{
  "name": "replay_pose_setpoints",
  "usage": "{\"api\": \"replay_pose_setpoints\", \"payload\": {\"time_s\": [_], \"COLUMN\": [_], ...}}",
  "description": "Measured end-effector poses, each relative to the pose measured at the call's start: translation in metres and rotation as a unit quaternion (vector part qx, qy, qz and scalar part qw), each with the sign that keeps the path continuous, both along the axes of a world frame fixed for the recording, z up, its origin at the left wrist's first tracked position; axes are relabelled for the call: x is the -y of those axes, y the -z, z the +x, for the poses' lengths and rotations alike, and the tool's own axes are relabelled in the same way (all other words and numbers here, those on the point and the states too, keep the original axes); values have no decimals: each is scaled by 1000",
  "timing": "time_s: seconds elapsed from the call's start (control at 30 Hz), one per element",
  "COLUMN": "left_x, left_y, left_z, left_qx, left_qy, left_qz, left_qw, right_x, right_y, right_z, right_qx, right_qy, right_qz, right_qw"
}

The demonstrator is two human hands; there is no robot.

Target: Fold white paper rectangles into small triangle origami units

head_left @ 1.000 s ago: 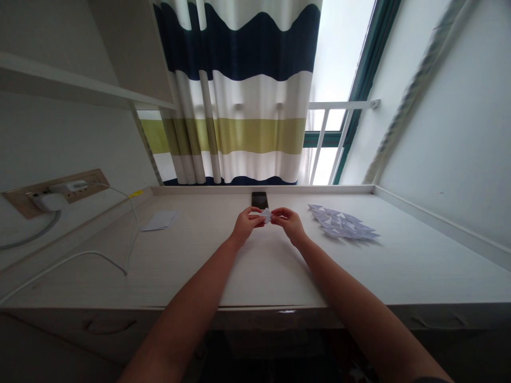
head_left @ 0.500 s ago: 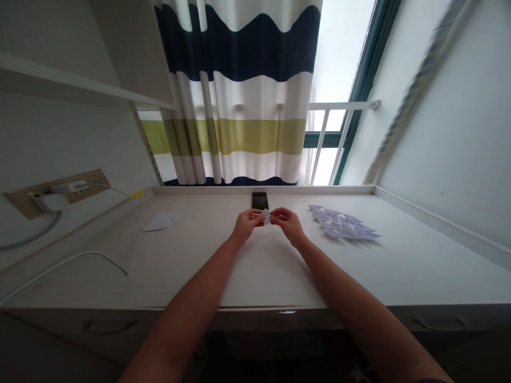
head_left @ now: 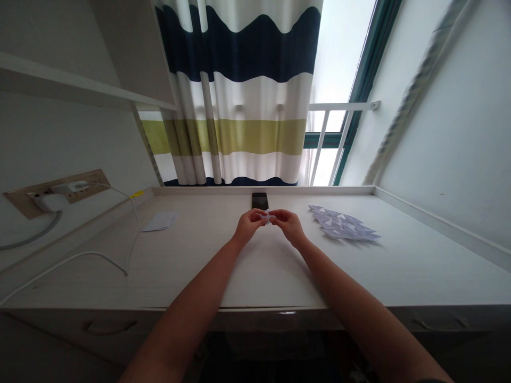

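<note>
Both my hands meet over the middle of the pale desk (head_left: pixel 255 271). My left hand (head_left: pixel 248 226) and my right hand (head_left: pixel 289 225) pinch a small folded piece of white paper (head_left: pixel 266 217) between their fingertips. The fingers of both hands are closed round it, so most of the paper is hidden. A pile of several folded paper triangles (head_left: pixel 343 225) lies on the desk to the right of my right hand. A dark phone (head_left: pixel 260 200) lies flat just beyond my hands.
A small stack of white paper sheets (head_left: pixel 159 221) lies at the left. A white charger cable (head_left: pixel 99 255) runs from a wall socket (head_left: pixel 56 192) across the desk's left side. A striped curtain (head_left: pixel 239 96) and a window railing stand behind the desk.
My fingers have closed in tighter round the paper piece, which now shows less between them. The hands stay in the same place.
</note>
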State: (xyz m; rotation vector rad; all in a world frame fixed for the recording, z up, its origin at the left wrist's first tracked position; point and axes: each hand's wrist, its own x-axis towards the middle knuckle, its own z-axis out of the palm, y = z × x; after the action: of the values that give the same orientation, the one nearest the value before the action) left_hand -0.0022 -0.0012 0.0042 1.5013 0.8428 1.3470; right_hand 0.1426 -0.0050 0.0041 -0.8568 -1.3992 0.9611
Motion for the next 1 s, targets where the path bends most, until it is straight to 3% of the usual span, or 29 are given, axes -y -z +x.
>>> {"api": "replay_pose_setpoints", "payload": {"time_s": [0.37, 0.57, 0.8, 1.0], "left_x": [4, 0, -1, -2], "left_y": [-5, -1, 0, 0], "left_z": [0, 0, -1, -2], "left_qx": [-23, -20, -63, -86], "left_qy": [-43, -38, -59, -84], "left_qz": [9, 20, 56, 71], "left_qw": [999, 999, 995, 990], "right_x": [-1, -4, -5, -5], "right_y": [1, 6, 5, 6], "right_z": [1, 4, 4, 4], "right_qx": [23, 76, 156, 173], "right_qy": [8, 37, 116, 115], "right_qz": [-2, 40, 92, 113], "right_qw": [1000, 996, 977, 972]}}
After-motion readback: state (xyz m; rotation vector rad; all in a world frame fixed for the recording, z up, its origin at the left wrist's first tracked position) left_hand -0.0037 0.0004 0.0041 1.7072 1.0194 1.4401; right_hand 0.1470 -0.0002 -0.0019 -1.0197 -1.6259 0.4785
